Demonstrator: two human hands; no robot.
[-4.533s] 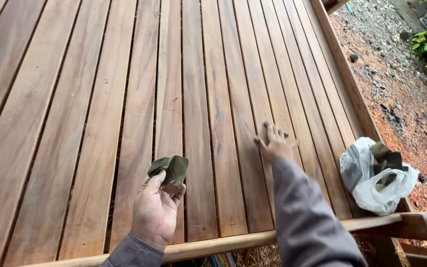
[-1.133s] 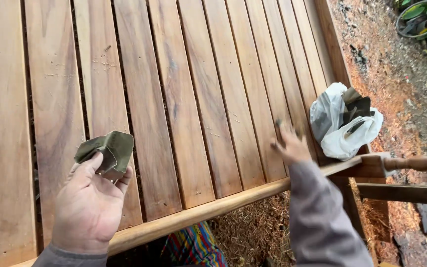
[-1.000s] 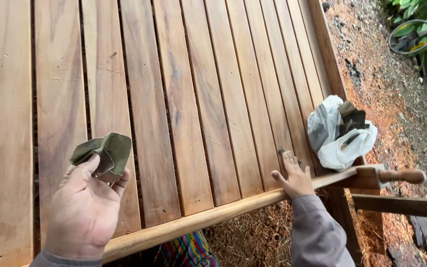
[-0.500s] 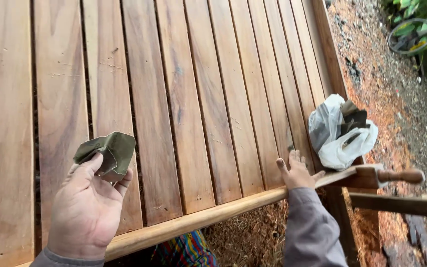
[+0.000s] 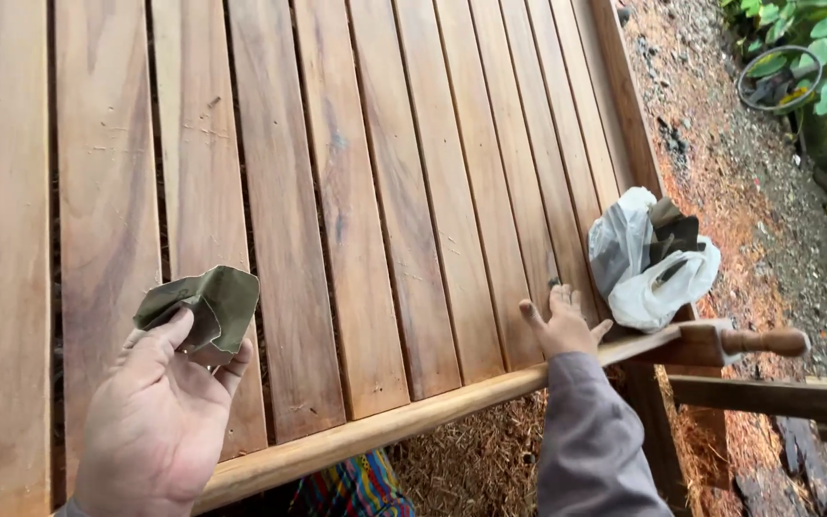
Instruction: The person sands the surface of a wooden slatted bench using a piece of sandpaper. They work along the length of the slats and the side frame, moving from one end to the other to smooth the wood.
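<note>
A broad slatted wooden panel (image 5: 356, 191) of reddish-brown boards fills most of the view, edged along its near side by a paler rail (image 5: 413, 421). To the right lies bare ground strewn with sawdust (image 5: 720, 191), with green plants (image 5: 815, 38) at the far corner. A white plastic bag (image 5: 648, 263) with dark scraps inside sits on the panel's right corner, just beside a turned wooden peg (image 5: 763, 341) that sticks out from the frame. The right hand (image 5: 562, 325), in a grey sleeve (image 5: 591, 440), rests flat on the slats near the rail, fingers spread and holding nothing. The left hand (image 5: 160, 412) is raised palm up over the boards, thumb and fingers pinching a folded piece of greenish sandpaper (image 5: 205, 304).
</note>
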